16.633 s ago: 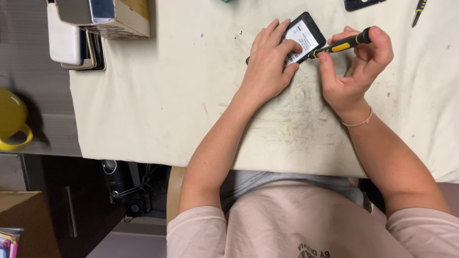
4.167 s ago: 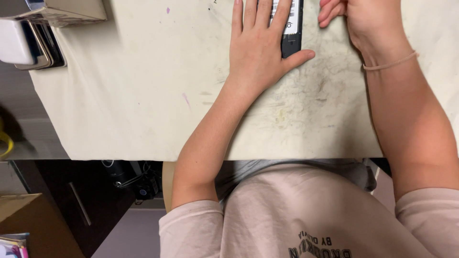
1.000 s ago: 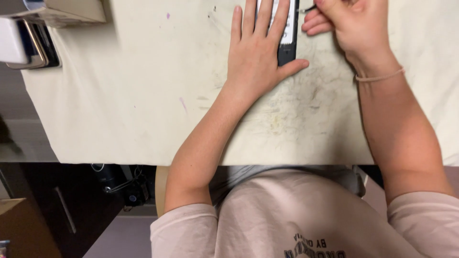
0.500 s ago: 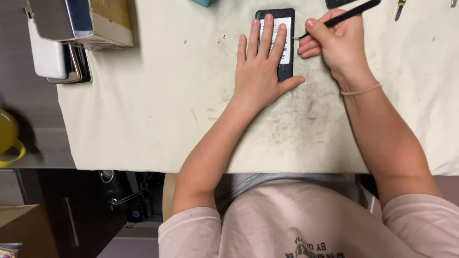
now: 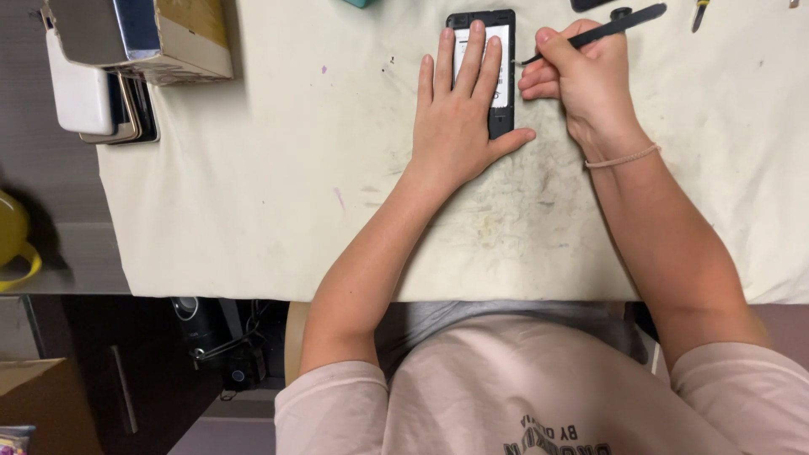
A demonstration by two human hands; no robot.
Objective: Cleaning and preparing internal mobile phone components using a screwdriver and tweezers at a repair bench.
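Note:
A black phone (image 5: 500, 34) with its back off lies flat on the stained white cloth (image 5: 253, 168), showing a white inner panel. My left hand (image 5: 459, 118) rests flat on the phone, fingers spread over it, pressing it to the cloth. My right hand (image 5: 581, 80) holds a thin black pry tool (image 5: 611, 24) like a pen. The tool's tip touches the phone's right edge near the top.
A box with stacked devices (image 5: 139, 38) and a white case (image 5: 80, 93) sit at the far left corner. Small tools (image 5: 699, 13) lie along the far edge. A yellow object (image 5: 13, 236) is off the table's left side. Cables (image 5: 211, 337) hang under the table.
The view has shifted so the phone and both hands are fully in frame. My right hand has lowered the black tool's tip to the phone's right edge. The left hand stays flat on the phone.

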